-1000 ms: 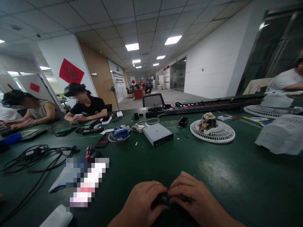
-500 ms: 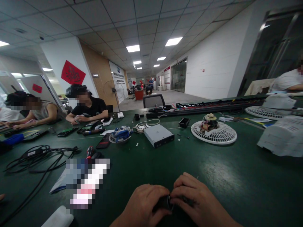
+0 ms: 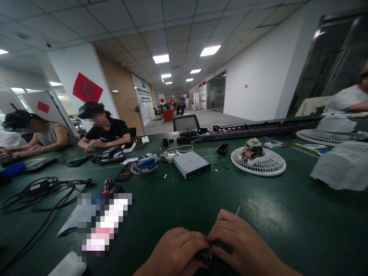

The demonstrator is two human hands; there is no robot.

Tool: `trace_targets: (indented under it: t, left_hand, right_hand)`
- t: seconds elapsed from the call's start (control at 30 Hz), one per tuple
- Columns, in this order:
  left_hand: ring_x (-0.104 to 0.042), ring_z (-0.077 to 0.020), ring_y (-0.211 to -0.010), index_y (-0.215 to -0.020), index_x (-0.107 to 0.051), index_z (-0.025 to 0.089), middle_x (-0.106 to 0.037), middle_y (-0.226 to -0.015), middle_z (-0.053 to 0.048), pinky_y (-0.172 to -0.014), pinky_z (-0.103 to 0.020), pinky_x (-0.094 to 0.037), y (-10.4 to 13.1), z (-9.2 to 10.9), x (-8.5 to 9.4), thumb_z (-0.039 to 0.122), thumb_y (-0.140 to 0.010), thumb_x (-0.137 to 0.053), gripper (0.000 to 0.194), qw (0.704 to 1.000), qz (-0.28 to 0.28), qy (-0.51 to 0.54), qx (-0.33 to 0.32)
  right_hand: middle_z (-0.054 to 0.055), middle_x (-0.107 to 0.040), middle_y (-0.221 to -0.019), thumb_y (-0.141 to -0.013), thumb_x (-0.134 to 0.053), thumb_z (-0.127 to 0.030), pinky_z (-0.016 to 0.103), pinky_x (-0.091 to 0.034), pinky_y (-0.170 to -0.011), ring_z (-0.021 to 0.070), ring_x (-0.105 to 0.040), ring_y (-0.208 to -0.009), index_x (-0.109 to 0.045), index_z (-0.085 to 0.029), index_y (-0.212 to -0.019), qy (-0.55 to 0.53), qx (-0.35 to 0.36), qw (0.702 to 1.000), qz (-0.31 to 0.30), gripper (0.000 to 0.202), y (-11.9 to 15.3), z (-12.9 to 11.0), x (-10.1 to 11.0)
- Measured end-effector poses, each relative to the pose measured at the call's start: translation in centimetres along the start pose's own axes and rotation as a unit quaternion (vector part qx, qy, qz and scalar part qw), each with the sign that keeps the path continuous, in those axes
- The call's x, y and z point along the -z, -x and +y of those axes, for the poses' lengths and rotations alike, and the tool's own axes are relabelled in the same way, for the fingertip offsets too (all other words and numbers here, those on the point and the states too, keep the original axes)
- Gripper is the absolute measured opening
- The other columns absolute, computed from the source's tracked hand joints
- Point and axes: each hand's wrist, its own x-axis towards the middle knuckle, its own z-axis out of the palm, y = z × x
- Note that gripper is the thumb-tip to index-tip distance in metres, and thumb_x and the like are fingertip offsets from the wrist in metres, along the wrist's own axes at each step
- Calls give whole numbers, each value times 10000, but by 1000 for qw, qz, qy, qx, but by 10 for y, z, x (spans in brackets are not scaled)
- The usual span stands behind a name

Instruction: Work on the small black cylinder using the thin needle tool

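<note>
My left hand is closed around a small black cylindrical part, whose shiny rounded end shows below the fingers. Pressed close to it, my right hand has its fingers bent together. A thin metal shaft sticks up behind the right knuckles, and a dark piece shows between thumb and fingers. These may be parts of one slim tool, but the grip hides most of it. Both hands are low over the green table, fingertips touching or nearly so at the black part.
A silver disc drive lies ahead, with a white fan grille bearing a motor to its right. At left are a bowl of blue cloth, a red-black screwdriver and coiled black cables. Two people sit farther left.
The black part in my left hand has tipped lower, so its open rim no longer faces my right fingers. More of the thin shaft shows above my right hand.
</note>
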Motion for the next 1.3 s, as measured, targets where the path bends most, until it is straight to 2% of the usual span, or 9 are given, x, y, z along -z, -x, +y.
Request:
trace_targets:
  t: [0.07,0.2,0.37,0.57,0.77,0.87,1.07,1.2,1.3]
  left_hand:
    - [-723,-186,-878,-1182,-540,215,-745,-1087,-48,-754,-278,-537,0,1,2,264,-983,-541,205,1000,-6,4,2]
    - [-720,-190,-917,-1199,-542,219,-739,-1098,-58,-797,-281,-542,1,3,3,241,-979,-538,221,1000,-7,11,11]
    - [-723,-195,-966,-1226,-534,218,-732,-1122,-72,-835,-268,-558,3,1,-2,295,-976,-567,263,999,5,32,1]
    - [-726,-190,-926,-1185,-553,222,-733,-1106,-61,-801,-268,-564,3,-1,-5,275,-966,-579,227,1000,1,22,11]
    - [-729,-204,-887,-1146,-568,226,-746,-1074,-56,-762,-301,-569,2,-1,-2,242,-934,-617,219,998,52,0,27]
    - [-721,-205,-914,-1115,-586,226,-742,-1062,-54,-792,-307,-570,3,-3,-1,192,-887,-663,243,994,82,7,68]
    - [-701,-197,-893,-1094,-608,234,-720,-1008,-31,-797,-307,-575,3,-7,1,93,-803,-700,336,969,128,40,205]
    - [-695,-203,-882,-1100,-621,255,-713,-997,-11,-792,-329,-577,4,-10,2,123,-798,-729,347,944,135,47,298]
    - [-695,-210,-892,-1103,-626,257,-712,-1006,-11,-804,-347,-577,4,-10,3,137,-795,-738,349,935,137,54,322]
  right_hand:
    - [-3,-733,-789,-819,-724,-129,319,-450,-709,195,-595,-791,-710,-213,-844,-9,16,1000,-14,88,0,-1,1]
    - [4,-726,-782,-742,-756,-78,320,-438,-697,196,-588,-787,-705,-192,-835,-17,4,1000,6,155,0,-1,0]
    - [1,-711,-711,-834,-712,-160,315,-425,-667,184,-571,-738,-712,-206,-779,-14,19,1000,20,72,0,3,-2]
    - [9,-688,-700,-729,-680,-60,312,-438,-658,196,-583,-753,-687,-198,-757,-1,-25,999,26,141,1,-2,-2]
    - [43,-678,-807,-748,-599,-93,448,-484,-907,219,-623,-794,-657,-195,-874,6,-22,999,35,172,0,-8,3]
    - [86,-663,-936,-747,-542,-70,485,-492,-939,255,-632,-912,-630,-186,-1006,24,-20,996,88,297,1,-7,5]
    - [101,-579,-1162,-935,-498,-175,360,-554,-819,240,-621,-1020,-608,-265,-1166,9,-9,977,211,271,10,7,6]
    - [60,-588,-993,-974,-487,-245,291,-535,-677,192,-626,-831,-599,-294,-1163,-87,28,961,260,225,14,12,5]
    - [24,-602,-864,-1013,-432,-280,266,-510,-652,170,-613,-758,-609,-286,-1080,-191,9,937,291,190,12,12,2]
